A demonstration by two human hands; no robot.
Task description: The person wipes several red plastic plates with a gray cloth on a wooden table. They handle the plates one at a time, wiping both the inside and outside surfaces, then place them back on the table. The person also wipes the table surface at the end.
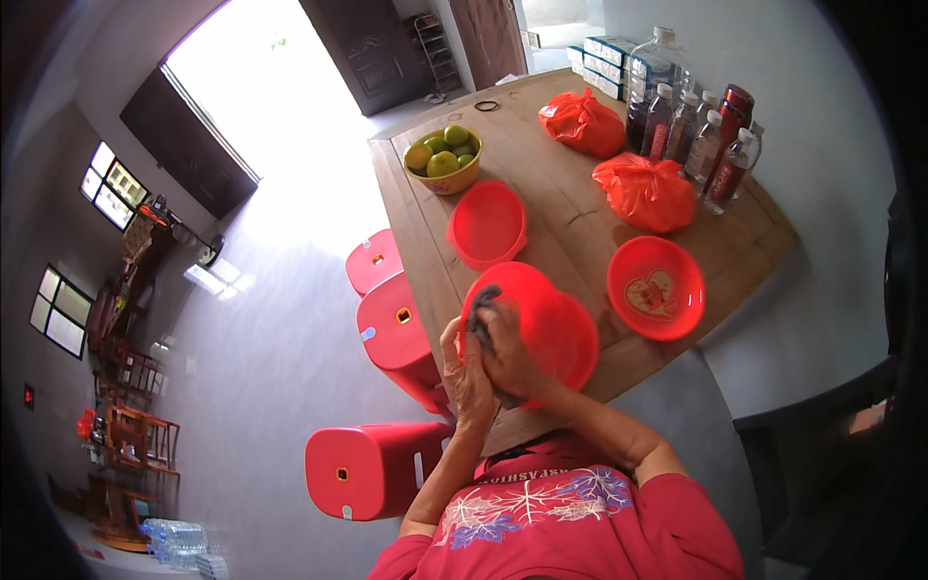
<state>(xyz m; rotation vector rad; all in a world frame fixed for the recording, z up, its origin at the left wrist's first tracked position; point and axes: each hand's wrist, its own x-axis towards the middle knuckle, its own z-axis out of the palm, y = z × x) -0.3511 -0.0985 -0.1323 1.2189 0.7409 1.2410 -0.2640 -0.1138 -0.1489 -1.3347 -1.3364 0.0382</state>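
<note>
"What are the two hands busy with?"

"The left hand [467,382] is clamped on the near rim of a round, glossy red plastic bowl [520,290]. The right hand [509,353], just beside it, has its fingers closed around a crumpled dark grey cloth [482,311], pressed against the bowl."

"Where is that bowl?"

"At the near end of the brown wooden surface [559,227] (whether it rests there or is lifted, I can't tell). Another round red plastic shape [578,340] overlaps it on the right."

"And around it?"

"Just beyond lies a shallow oval red plastic basin [487,224], then a patterned yellow bowl [449,183] of round green-yellow fruit [443,161]. To the right sits a round red plastic dish [657,290] with a heart design, near two knotted, shiny red-orange plastic bags [646,193]."
</note>
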